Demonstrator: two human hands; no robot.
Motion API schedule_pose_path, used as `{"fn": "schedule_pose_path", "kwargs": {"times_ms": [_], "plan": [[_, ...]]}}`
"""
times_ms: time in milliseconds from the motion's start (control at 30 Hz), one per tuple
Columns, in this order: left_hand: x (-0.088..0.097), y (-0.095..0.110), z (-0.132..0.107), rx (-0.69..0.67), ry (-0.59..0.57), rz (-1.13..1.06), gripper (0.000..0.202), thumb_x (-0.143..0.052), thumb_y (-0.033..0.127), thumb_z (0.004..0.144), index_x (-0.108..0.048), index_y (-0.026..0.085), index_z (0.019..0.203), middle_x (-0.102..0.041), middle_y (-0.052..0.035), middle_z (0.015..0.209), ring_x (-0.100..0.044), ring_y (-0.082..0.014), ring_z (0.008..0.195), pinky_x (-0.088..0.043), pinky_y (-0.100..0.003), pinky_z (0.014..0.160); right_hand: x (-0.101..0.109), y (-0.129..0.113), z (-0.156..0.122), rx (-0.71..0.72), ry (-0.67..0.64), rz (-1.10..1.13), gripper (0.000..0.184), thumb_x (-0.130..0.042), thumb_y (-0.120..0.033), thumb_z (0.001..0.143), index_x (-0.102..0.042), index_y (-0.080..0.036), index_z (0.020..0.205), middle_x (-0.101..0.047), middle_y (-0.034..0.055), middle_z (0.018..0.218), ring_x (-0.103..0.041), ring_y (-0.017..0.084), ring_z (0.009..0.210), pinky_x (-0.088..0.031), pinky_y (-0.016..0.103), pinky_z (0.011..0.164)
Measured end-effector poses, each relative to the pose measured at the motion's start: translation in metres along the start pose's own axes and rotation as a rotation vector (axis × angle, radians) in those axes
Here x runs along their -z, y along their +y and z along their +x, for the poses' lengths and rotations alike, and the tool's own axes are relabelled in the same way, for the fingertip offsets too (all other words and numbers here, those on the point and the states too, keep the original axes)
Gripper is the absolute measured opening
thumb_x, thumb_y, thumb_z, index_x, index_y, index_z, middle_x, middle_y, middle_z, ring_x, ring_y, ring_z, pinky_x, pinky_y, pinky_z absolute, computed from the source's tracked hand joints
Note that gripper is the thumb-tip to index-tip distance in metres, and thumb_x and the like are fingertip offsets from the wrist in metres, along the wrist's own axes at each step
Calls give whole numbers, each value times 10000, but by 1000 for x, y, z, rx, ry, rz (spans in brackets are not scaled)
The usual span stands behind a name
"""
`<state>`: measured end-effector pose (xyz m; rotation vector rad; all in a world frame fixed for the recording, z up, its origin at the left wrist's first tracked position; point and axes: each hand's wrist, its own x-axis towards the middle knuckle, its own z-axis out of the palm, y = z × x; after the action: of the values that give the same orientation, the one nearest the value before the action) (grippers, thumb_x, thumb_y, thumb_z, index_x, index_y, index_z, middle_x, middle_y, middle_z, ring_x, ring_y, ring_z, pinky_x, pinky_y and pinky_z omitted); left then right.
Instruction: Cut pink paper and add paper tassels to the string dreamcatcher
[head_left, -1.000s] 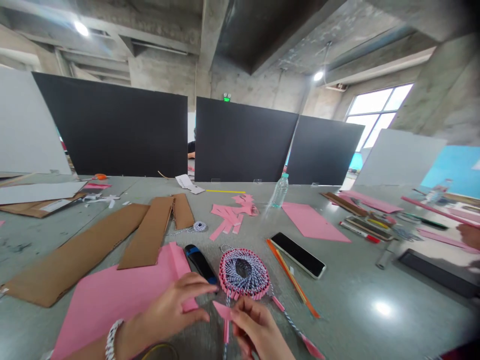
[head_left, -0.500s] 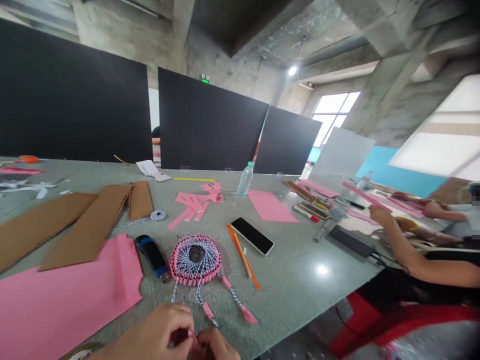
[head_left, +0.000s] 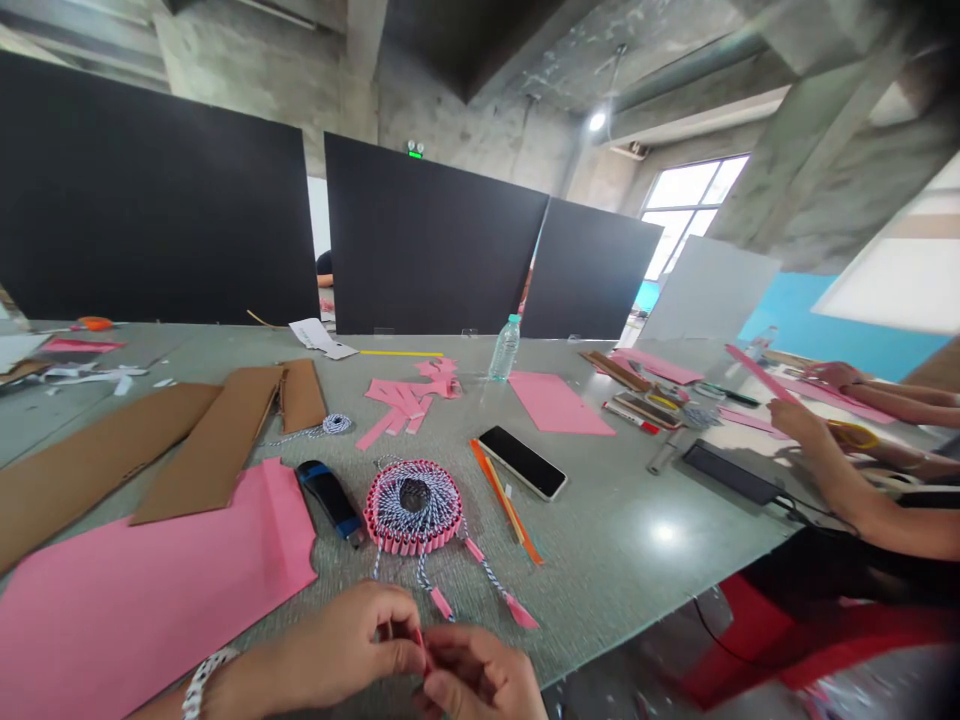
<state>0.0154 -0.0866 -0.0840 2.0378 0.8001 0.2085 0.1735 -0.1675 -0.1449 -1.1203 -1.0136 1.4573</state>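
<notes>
- Head view: I am looking down at a grey table [head_left: 600, 580], and my two hands are working at its near edge.
- My left hand [head_left: 352, 650] is pinching its thumb and fingers shut on a tiny pink paper bit [head_left: 421, 640].
- My right hand [head_left: 480, 685] is curling in tight and touching the same bit. It is looking blurry, so I cannot tell if it is really gripping.
- The bit is sitting right between my two hands, near the round woven piece [head_left: 412, 505]. That piece is lying flat on the table, with striped strings [head_left: 486, 570] trailing toward me.
- I am guessing the bit is very light, thin and soft, so it could bend or tear easily. Holding it gently by its edges with fingertips seems best.
- A blue and black cutter [head_left: 330, 497] is lying just beside the woven piece, and a big pink sheet [head_left: 150, 600] is lying to the left.
- A phone [head_left: 523, 462] is lying further back, and another person's arm [head_left: 847, 490] is reaching in at the right.
</notes>
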Motion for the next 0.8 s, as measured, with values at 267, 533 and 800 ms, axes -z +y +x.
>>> {"fn": "schedule_pose_path", "kwargs": {"times_ms": [267,533,800], "plan": [[-2,-1,2,-60,-28,0,135,-490,232,775,-598,174,720,-502,32,654,-446,-105,615,-316,-186,529,2,-11,0,-86,26,48,506,-624,-556,655,-499,-163,948,-592,-38,552,-631,157,472,-487,231,450],[-8,7,9,-95,-8,-46,168,-481,227,810,-595,168,701,-512,39,629,-462,-96,603,-331,-188,536,-1,-13,0,-49,153,-23,385,-638,-498,662,-560,-137,774,-560,-26,547,-549,100,432,-480,227,437],[-13,7,28,-389,31,527,174,-577,196,793,-609,202,964,-608,-35,928,-512,-212,940,-371,-349,839,38,-32,-7,123,368,-451,270,-573,-415,746,-604,-148,732,-522,-22,559,-488,90,457,-395,191,454]]}}
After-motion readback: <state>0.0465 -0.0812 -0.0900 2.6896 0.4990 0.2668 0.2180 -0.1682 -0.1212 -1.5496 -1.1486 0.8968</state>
